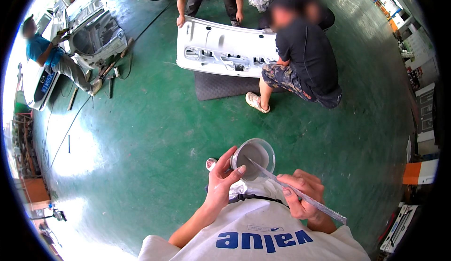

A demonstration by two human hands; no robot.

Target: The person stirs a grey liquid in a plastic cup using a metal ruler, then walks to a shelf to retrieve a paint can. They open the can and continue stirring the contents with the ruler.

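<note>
My left hand [223,183] grips a clear plastic cup [265,148] of grey liquid in front of my body. A long, flat grey stick [319,204] reaches diagonally down into the cup, its upper end sticking out past my right hand [303,190], whose fingers are closed on it. Below both hands is my white shirt [202,242] with blue print.
Ahead, several people [307,59] handle a white car panel [221,35] over a dark mat [211,89]. At upper left a person in blue [40,47] is beside dismantled car parts [101,35], with cables and tools on the green floor [150,129]. Shelving and panels [423,115] line the right.
</note>
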